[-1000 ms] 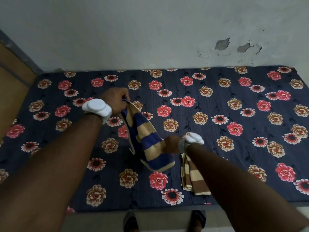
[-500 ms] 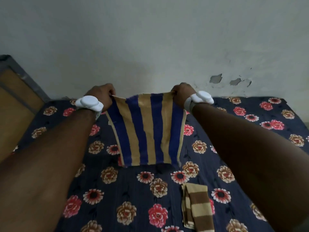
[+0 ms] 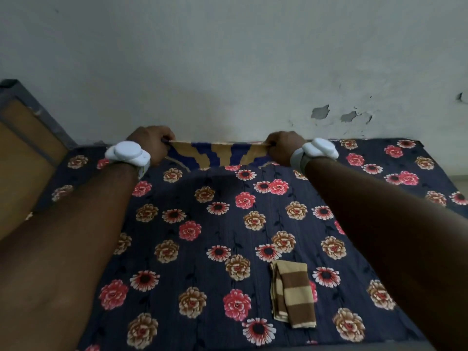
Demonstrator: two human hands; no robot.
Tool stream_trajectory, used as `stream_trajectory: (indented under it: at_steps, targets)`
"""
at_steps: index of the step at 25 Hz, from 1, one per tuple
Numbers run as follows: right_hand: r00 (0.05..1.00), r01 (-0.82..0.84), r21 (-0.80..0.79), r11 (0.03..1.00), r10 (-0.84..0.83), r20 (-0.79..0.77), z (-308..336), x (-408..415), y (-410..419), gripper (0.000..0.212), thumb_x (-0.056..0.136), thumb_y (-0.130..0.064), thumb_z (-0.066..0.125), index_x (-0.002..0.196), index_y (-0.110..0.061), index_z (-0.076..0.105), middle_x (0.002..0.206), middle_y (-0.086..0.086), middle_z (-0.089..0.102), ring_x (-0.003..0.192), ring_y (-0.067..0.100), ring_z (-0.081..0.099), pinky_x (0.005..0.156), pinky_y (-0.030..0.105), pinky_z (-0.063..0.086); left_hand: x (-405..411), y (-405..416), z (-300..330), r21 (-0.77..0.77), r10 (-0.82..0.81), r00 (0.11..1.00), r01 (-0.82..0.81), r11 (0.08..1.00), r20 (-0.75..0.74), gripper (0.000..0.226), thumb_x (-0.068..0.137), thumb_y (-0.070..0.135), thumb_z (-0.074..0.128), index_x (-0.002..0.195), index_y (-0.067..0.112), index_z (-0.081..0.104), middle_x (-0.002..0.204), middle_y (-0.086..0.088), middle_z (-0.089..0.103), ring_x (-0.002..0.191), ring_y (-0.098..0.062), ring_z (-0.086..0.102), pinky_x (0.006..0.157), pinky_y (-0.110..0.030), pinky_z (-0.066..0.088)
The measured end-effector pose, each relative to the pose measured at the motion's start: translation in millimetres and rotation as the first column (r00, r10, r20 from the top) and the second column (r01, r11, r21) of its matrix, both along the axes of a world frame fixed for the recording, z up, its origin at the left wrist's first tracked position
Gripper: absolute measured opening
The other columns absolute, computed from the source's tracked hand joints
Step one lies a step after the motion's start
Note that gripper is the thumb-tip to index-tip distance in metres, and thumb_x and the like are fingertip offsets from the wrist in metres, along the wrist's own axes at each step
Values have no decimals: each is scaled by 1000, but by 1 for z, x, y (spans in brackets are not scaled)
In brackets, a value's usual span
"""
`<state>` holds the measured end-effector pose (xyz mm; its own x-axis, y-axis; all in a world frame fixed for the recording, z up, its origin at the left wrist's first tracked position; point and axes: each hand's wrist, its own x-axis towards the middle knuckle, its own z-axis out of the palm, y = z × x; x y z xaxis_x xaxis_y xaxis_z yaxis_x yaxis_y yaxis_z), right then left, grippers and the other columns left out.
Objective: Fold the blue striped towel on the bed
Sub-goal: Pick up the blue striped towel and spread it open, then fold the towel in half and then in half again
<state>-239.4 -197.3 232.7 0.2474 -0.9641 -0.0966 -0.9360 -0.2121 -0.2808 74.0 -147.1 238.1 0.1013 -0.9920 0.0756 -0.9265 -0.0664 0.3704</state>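
**Hands hold towel stretched at far side of bed**

Left hand (image 3: 152, 143): fist closed on the left top corner of the blue striped towel (image 3: 217, 155), white wrist device (image 3: 128, 154) just behind it. Landmark is the towel. It hangs between the two hands, top edge pulled taut, above the far part of the floral bed sheet (image 3: 202, 249), close before the wall (image 3: 228, 59). Only a short foreshortened band of blue and tan stripes shows; the lower part is not readable. Right hand (image 3: 282, 148): closed on the right top corner. Nearer the viewer than the towel and to its right, a folded brown striped towel (image 3: 293, 295) lies on the sheet.

Handling, judged: light, soft cloth, limp; will sag if tension drops. Corners are the sound holds; pinch firmly, keep edges level.
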Motion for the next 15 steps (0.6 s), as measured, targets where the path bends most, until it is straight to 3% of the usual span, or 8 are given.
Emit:
stream_trajectory:
  at_steps: [3, 8, 11, 15]
  targets:
    - [961, -104, 197, 975, 150, -233, -71, -5, 40, 31, 95, -19, 48, 118, -8, 65, 121, 15, 66, 112, 33, 63, 89, 33, 49, -8, 40, -72, 234, -62, 998, 59, 970, 4, 23, 80, 12, 65, 100, 20, 73, 111, -11, 73, 102, -35, 65, 88, -35, 49]
    - [949, -58, 599, 799, 230, -215, -206, -21, 115, 31, 93, -21, 51, 121, -12, 64, 125, 11, 65, 116, 28, 60, 87, 27, 45, -19, 129, -221, 634, -174, 985, 122, 764, 20, 24, 81, 19, 64, 104, 21, 72, 120, -7, 69, 111, -29, 62, 94, -32, 46]
    - [853, -75, 733, 676, 424, -304, -260, -26, 154, 41, 97, -22, 47, 137, -13, 52, 146, 7, 49, 132, 25, 48, 107, 31, 39, -33, 178, -278, 752, -204, 979, 149, 642, -19, 24, 82, 18, 61, 103, 18, 73, 119, -6, 70, 111, -27, 62, 90, -28, 46]
    - [804, -42, 820, 571, 507, -312, -272, -20, 167, 40, 98, -21, 48, 135, -8, 53, 142, 10, 52, 130, 27, 50, 104, 33, 40, -37, 193, -306, 881, -281, 956, 205, 427, -87, 24, 78, 16, 65, 100, 14, 74, 113, -6, 71, 102, -24, 65, 79, -24, 44]
